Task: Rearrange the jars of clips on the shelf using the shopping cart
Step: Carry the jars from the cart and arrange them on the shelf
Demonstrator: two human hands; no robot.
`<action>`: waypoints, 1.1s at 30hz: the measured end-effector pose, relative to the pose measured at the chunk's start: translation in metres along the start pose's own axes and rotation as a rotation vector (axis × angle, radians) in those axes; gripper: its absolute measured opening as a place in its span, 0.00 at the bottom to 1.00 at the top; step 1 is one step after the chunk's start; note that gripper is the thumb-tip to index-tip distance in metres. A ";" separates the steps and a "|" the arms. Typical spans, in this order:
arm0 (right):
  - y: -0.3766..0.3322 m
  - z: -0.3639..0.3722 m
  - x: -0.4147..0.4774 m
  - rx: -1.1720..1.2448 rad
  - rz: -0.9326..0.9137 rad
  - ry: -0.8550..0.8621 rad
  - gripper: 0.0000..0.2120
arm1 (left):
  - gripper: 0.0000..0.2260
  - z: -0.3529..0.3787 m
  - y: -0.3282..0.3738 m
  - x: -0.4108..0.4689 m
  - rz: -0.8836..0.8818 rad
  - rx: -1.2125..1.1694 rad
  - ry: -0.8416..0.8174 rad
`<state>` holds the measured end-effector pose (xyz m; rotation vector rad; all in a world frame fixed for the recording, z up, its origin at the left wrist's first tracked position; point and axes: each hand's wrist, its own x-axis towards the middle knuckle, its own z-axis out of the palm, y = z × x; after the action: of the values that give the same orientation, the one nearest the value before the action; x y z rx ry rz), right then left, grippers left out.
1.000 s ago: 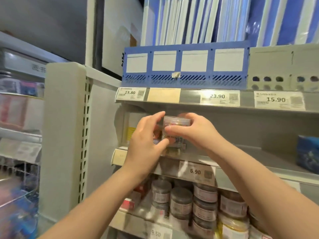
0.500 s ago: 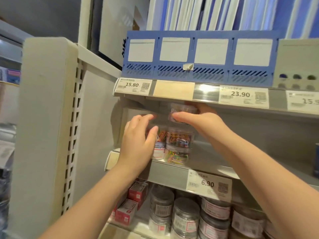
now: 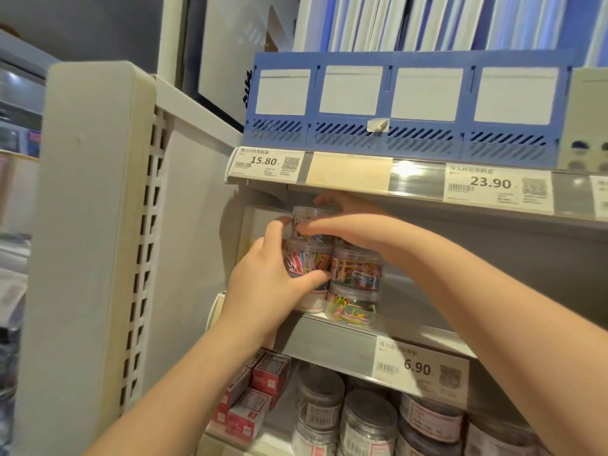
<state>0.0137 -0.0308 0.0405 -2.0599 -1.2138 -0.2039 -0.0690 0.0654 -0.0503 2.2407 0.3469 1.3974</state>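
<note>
a shop aisle with grey metal shelving filled the view, with a perforated upright post [image 3: 88,225] on the left. the middle shelf [image 3: 332,337] carried clear jars of coloured paper clips at its left end, in two stacks touching side by side. the right stack was a lower jar [image 3: 352,307] with an upper jar [image 3: 358,268] on top of it. the left stack was three high: a bottom jar [image 3: 312,301] half hidden behind the left hand [image 3: 263,287], a middle jar [image 3: 307,260], and a top jar [image 3: 306,222] close under the shelf above.

the hands were apart, each clamped on its own jar. the right hand [image 3: 348,227] reached in from the right and pinched the top jar, thumb across its front and fingers curled round the back. the left hand wrapped the middle jar from the left, thumb lying across its lower front, with one finger raised to touch the top jar's side. the top jar sat directly over the middle jar; whether its base was fully seated could not be told.

every jar stood upright, lid up, its round axis vertical, the top jar level and in line with the stack below.

a 6.90 tag [image 3: 421,368] hung on the shelf edge, a 15.80 tag [image 3: 268,162] on the one above, under blue file holders [image 3: 408,103]. grey-lidded jars [image 3: 368,419] and red boxes [image 3: 269,373] sat on the shelf below.
</note>
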 end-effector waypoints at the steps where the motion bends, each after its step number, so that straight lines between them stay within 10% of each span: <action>1: 0.001 0.000 0.001 -0.010 -0.001 -0.009 0.26 | 0.33 0.000 0.000 0.000 0.003 0.004 -0.003; 33: -0.010 -0.003 -0.003 -0.116 -0.023 -0.104 0.40 | 0.33 -0.001 -0.003 -0.002 0.007 0.061 -0.005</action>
<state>0.0049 -0.0321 0.0466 -2.1804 -1.3165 -0.1843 -0.0707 0.0674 -0.0533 2.2955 0.3855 1.4021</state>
